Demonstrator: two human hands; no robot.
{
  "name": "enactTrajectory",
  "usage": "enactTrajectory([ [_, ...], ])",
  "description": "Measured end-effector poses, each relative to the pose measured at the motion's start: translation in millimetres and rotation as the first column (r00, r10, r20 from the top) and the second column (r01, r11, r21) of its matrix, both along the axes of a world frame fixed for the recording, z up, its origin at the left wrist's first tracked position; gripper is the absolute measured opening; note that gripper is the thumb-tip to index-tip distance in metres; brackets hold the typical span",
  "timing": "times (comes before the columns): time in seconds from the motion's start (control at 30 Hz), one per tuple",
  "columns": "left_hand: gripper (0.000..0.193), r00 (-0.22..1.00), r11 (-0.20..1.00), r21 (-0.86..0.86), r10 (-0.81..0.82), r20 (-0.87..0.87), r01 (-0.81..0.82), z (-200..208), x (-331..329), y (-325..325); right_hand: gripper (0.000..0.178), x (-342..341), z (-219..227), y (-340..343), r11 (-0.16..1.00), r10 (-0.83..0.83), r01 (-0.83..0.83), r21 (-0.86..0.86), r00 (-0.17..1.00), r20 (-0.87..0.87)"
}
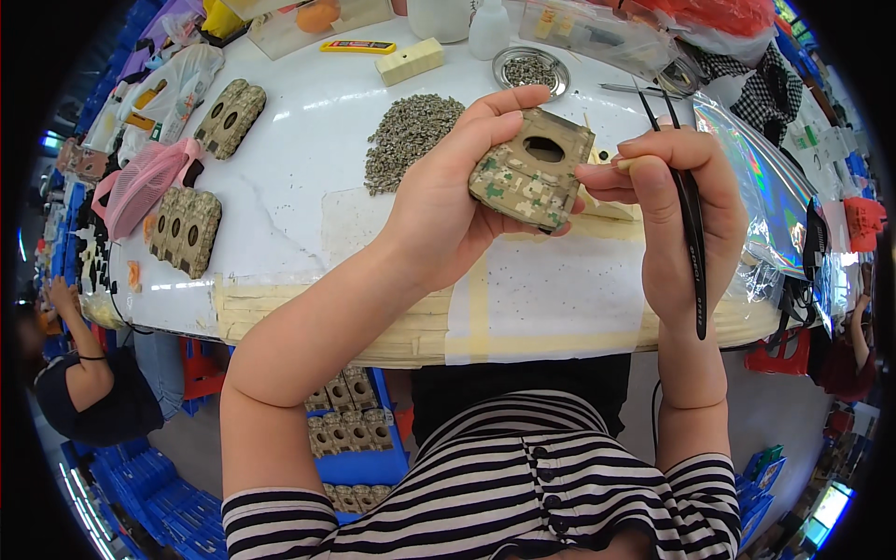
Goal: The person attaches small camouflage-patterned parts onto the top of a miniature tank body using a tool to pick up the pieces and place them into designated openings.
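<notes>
My left hand [434,191] is closed around a camouflage-patterned casing [530,177] with an oval opening, held tilted above the table's front part. Black tweezers [693,233] rest in my right hand [686,201], their points directed up and away from the casing. The thumb and forefinger of that hand are pinched together at the casing's right edge; a small pale bit seems to show between them, too small to name. Beyond my left hand lies a heap of small metal parts [401,140]. Behind the casing, a round metal dish [498,77] holds more of them.
More camouflage casings [230,117] [185,231] and a pink mesh item [149,187] lie at the left. A yellow cutter knife [358,47], a cream block [411,62] and a white bottle [488,33] stand at the back. Below the table, a blue tray [390,397] carries casings. Another person [98,392] is at left.
</notes>
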State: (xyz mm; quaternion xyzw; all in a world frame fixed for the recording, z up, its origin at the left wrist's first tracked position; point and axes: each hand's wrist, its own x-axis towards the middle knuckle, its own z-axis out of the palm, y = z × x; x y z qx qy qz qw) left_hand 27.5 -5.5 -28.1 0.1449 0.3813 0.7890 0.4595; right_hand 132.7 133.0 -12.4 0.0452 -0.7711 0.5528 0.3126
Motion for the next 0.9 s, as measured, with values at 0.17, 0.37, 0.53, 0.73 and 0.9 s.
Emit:
enactTrajectory([
  [0.17,0.045,1.000,1.000,-0.001,-0.003,-0.008,0.003,0.4,0.2,0.2,0.017,0.5,0.7,0.4,0.998,-0.009,0.010,-0.054,1.000,0.014],
  [0.37,0.047,0.999,1.000,0.002,0.008,-0.033,-0.008,-1.5,-1.7,0.7,0.012,16.8,0.8,21.7,0.979,-0.155,0.152,-0.134,0.988,-0.010],
  [0.53,0.049,0.998,0.999,0.017,0.041,-0.050,-0.040,-6.2,-4.8,0.2,0.005,26.4,-11.8,38.2,0.760,-0.445,0.462,0.457,0.883,-0.151],
  [0.73,0.048,0.993,0.996,0.036,0.083,-0.085,-0.080,-10.2,-10.9,1.4,0.009,22.1,-23.4,37.7,0.632,-0.448,0.446,0.633,0.878,-0.171],
  [0.9,0.051,0.993,0.994,0.031,0.104,-0.055,-0.103,4.0,-6.6,-0.3,0.017,27.0,-26.3,35.4,0.643,-0.430,0.414,0.644,0.891,-0.144],
])
